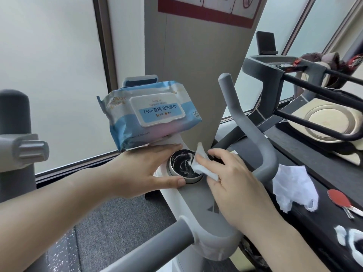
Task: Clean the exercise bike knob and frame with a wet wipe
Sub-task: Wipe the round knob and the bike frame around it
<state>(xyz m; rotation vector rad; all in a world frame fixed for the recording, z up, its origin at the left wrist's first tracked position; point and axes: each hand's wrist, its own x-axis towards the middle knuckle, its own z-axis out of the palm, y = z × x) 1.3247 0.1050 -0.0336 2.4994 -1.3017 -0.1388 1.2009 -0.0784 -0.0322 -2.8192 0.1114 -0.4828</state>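
As pressed, wipe [204, 167] across knob [183, 166]

Right hand [231, 177] pressing a folded white wet wipe [202, 165] onto the black, streaked top of the round knob [181, 165]. Left hand [141, 169] bracketing the knob's left side, fingers [167, 149] straight along the grey frame [198, 203]. Blue wipes pack [149, 112] propped just above; crumpled white plastic bag [294, 187] and red paddle [338, 197] on the dark surface [314, 154] at right.

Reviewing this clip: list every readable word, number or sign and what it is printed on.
"75%酒精卫生湿巾": lid label of the wipe pack.
"80": pack's right end, rest cut off.
Faint "Alcohol" line above the big text: too washed out to confirm.
Gold brand lettering at the pack's left: blurred.
Red-bordered wall sign: text unreadable.
Bike frame: logo mark, no letters.
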